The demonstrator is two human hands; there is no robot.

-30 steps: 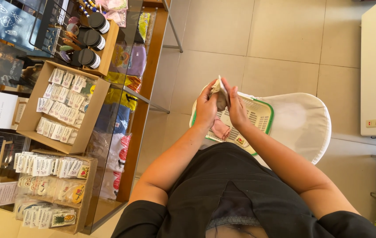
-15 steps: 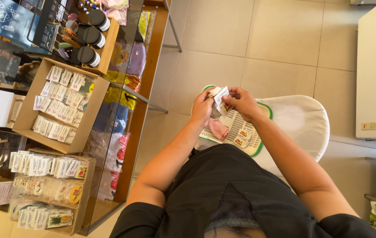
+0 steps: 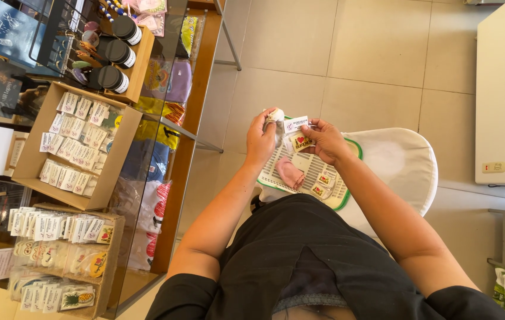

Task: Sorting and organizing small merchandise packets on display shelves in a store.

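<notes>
the left hand (image 3: 261, 139) is closed around a small pale bundle (image 3: 275, 117) at its fingertips, and the right hand (image 3: 323, 139) pinches a small white card (image 3: 296, 124) just beside it, above the white slotted tray (image 3: 276, 172). the card's long axis points across toward the left hand, its near end almost touching the bundle. a pink pouch (image 3: 291, 173) and small packets (image 3: 323, 184) lie on the tray below both hands, nearer the right.

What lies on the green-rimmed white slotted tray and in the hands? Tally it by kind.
Small square pieces flat on the green-rimmed white slotted tray: 3
Pink cloth pouch on the tray: 1
Red-heart square piece in the right hand: 1
White paper tag, right hand: 1
White cloth wad in the left hand: 1
Total: 7
</notes>
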